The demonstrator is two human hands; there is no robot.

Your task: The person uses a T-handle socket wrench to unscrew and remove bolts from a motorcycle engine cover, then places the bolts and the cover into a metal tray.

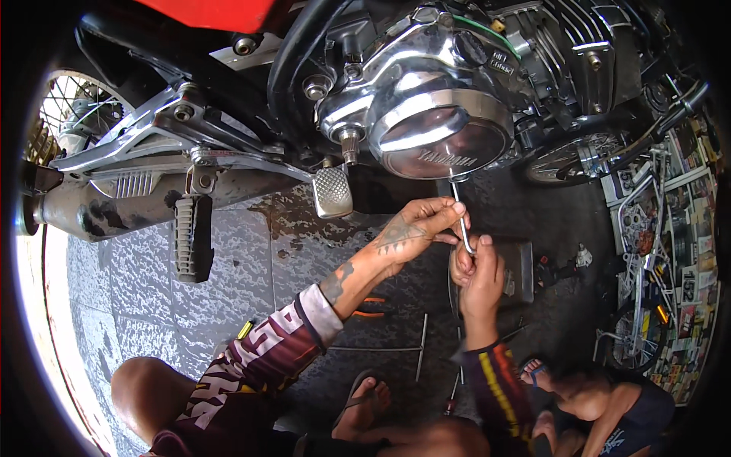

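Observation:
Both my hands are at a slim L-shaped metal wrench (460, 206), which rises from my fists to the lower edge of the round chrome engine cover (438, 145) of a motorcycle. My left hand (415, 231) is closed, thumb and fingers pinching the wrench's shaft just below the cover. Lower and to the right, my right hand (478, 283) wraps round the bent end. Where the wrench's tip meets the cover, the fastener is too small to make out. To the left of the cover, a splined shaft (349, 145) sticks down from the engine.
A metal brake pedal (333, 193), a rubber footpeg (193, 240) and the exhaust (126, 206) jut out at the left. On the floor lie orange-handled pliers (371, 308), a T-handle wrench (421, 346) and a tray (521, 270). Another person's knee (590, 400) is at the lower right.

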